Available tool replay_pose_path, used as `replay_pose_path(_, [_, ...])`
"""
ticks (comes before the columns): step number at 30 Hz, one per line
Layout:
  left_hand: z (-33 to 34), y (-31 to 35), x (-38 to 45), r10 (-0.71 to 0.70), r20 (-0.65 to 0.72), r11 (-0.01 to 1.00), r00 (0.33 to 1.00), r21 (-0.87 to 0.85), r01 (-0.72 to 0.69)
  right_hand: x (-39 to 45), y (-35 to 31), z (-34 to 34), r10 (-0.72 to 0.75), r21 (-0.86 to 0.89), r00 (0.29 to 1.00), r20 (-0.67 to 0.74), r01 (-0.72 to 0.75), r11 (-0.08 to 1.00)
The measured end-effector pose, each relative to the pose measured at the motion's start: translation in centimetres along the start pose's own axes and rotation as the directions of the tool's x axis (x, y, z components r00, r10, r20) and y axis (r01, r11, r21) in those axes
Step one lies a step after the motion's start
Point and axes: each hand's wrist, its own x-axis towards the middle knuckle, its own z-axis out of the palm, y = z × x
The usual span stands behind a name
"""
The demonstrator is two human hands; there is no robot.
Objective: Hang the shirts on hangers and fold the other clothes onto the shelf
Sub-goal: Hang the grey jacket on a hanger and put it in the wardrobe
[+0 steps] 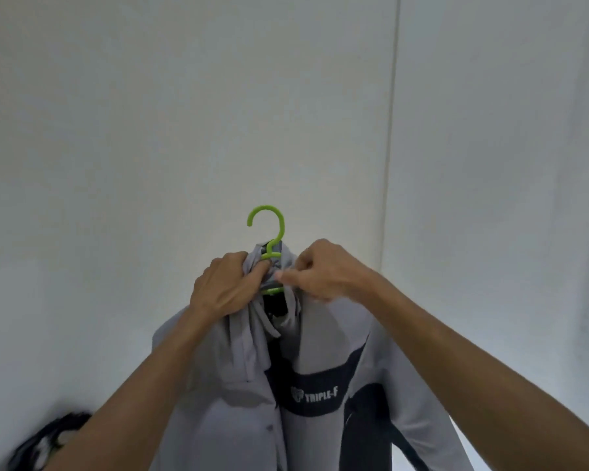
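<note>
Left hand [227,288]: fingers curled tight round bunched grey cloth at collar of shirt [323,351], thumb side pressed against neck of green hanger [269,246]. Fingertips buried in cloth, not countable.

Right hand [323,271]: knuckles up, thumb and forefinger pinching collar edge on other side, just beside hanger's lower green bar. Other fingers folded under; can't tell whether also holding cloth.

Shirt: grey w/ dark panels, white lettering "TRIPLE-F" on dark chest band. Held up mid-frame in front of pale wall [150,113], hanging down from both hands, front open, dark inside showing. Small button visible on left front panel.

Hanger: hook free above collar, opening toward left, touching nothing. Neck and short crossbars peek out between hands; shoulders fully hidden inside shirt, so can't tell if seated properly in both sleeves.

Cut off: shirt hem and sleeves run out bottom edge; both forearms enter from bottom corners.

Bottom left: dark blurred heap [48,440], prob. cloth, too smeared to identify. Vertical seam in wall at right.
</note>
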Motion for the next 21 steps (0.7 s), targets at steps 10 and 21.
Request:
replay_pose_path(10, [0.8, 1.6, -1.8, 0.209, -0.024, 0.977, 0.978, -0.037, -0.210, 3.4, -1.3, -0.9, -0.098, 0.560, 0.970, -0.223, 0.210, 0.802])
replay_pose_path(21, [-2.2, 2.5, -1.3, 0.143, -0.179, 0.939, 0.973, 0.334, -0.076, 4.0, -1.9, -1.2, -0.111, 0.408, 0.940, -0.323, 0.244, 0.880])
